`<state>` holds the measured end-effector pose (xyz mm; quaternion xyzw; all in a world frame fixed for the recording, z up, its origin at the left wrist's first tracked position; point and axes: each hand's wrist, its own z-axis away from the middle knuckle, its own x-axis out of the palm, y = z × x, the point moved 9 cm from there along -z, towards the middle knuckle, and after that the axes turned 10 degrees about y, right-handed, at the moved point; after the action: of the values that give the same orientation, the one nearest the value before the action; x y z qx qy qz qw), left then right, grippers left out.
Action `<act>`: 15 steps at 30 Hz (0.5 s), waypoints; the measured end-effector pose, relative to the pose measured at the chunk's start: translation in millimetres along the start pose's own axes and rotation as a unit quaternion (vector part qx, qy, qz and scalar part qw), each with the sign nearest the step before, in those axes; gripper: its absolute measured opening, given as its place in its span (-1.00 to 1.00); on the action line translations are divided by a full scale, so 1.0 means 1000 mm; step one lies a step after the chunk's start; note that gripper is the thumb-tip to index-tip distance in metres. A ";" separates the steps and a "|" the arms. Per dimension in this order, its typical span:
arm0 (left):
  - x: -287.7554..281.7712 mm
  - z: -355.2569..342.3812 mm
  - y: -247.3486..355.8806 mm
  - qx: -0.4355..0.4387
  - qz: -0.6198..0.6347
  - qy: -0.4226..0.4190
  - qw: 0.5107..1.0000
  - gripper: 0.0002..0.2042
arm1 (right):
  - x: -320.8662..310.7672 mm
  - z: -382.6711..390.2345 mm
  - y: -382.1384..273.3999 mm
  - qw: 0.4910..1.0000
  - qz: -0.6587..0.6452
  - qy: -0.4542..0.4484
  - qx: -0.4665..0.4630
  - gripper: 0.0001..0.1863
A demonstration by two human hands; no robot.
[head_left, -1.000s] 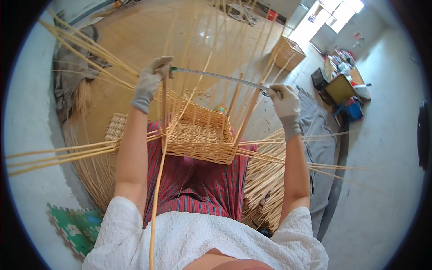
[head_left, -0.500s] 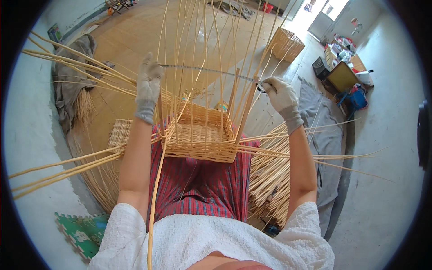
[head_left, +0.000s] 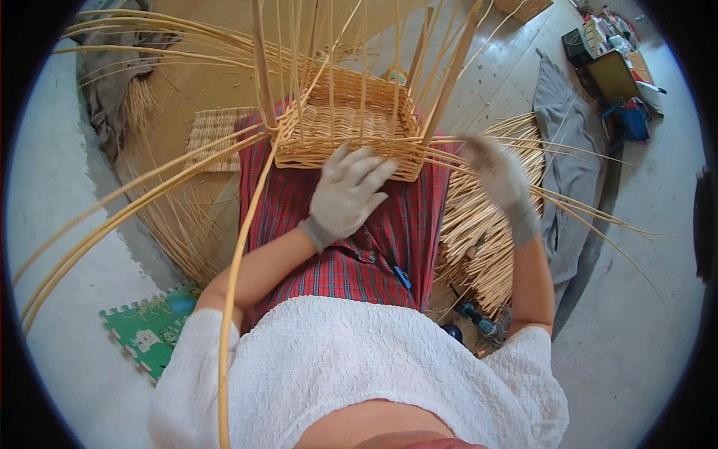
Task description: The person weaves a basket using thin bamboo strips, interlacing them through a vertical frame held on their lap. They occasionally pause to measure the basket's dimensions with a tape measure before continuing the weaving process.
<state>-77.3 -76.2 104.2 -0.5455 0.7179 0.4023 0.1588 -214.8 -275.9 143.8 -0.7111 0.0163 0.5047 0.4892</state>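
A partly woven wicker basket (head_left: 348, 156) rests across my knees on a red plaid cloth (head_left: 340, 273). Thin rods rise from its walls, and thicker wooden posts (head_left: 453, 71) stand at its corners. My left hand (head_left: 348, 193), in a pale glove, lies open with fingers spread at the basket's near wall. To the right of the basket is my gloved right hand (head_left: 497, 168), over long loose rods; motion smears its fingers, so what they hold, if anything, is unclear. One thick rod (head_left: 238, 258) runs from the basket's left corner down toward me.
Bundled willow rods (head_left: 486, 224) lie right, beside a grey cloth (head_left: 565, 142). Long rods (head_left: 134, 196) stick out left. A woven panel (head_left: 217, 142), green foam mat (head_left: 153, 325), small blue item (head_left: 402, 278) and power tool (head_left: 479, 320) are nearby. Another basket (head_left: 526, 7) stands far off.
A measuring tape stretched between my hands above the basket is no longer seen there. My left hand has come down to the near wall; my right has lowered. The view has tilted toward my lap.
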 end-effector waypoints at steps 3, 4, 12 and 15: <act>0.064 -0.035 0.008 0.073 -0.100 0.010 0.992 -0.16 | -0.060 -0.037 0.045 0.941 0.279 0.130 -0.143 -0.72; 0.086 -0.040 0.004 0.091 -0.133 0.018 0.987 -0.12 | -0.058 -0.038 0.074 0.952 0.266 0.101 -0.116 -0.74; 0.096 -0.030 -0.005 0.076 -0.094 0.004 0.993 -0.08 | -0.011 -0.001 0.147 0.968 0.082 0.234 -0.040 -0.80; 0.091 -0.031 -0.003 0.060 -0.106 -0.005 0.993 -0.04 | -0.034 -0.001 0.104 0.950 0.232 0.196 -0.070 -0.77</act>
<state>-100.0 -159.8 61.5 -0.6059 0.6783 0.3421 0.2363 -284.4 -346.7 98.1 -0.8048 0.2416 0.4548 0.2949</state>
